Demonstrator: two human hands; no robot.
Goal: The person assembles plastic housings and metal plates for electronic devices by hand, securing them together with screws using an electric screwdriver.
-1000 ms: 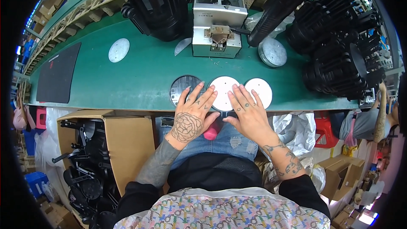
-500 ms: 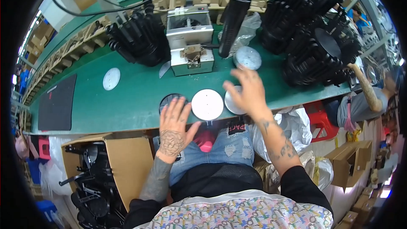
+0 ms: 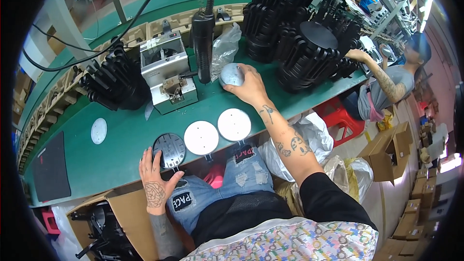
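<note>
My right hand (image 3: 250,86) is closed around the edge of a pale grey round disc (image 3: 231,75), which seems to top a small stack on the green bench. Fingers and thumb grip it from the right and near side. My left hand (image 3: 157,180) lies at the bench's front edge with fingers and thumb apart. Its fingertips are at the left rim of a dark ribbed round base (image 3: 169,151). Two white round plates with small holes sit in a row beside that base: a middle plate (image 3: 201,137) and a right plate (image 3: 234,124).
A black electric screwdriver (image 3: 202,46) hangs by its cord near a screw feeder (image 3: 169,70). Black parts fill a left stack (image 3: 116,84) and a right stack (image 3: 309,60). Another white disc (image 3: 99,131) and a dark mat (image 3: 50,169) are at left. A co-worker (image 3: 391,84) sits right.
The view has swung to the right. My right hand went from above the right plate to the grey disc and grasped it. My left hand slid off the dark base to its left edge.
</note>
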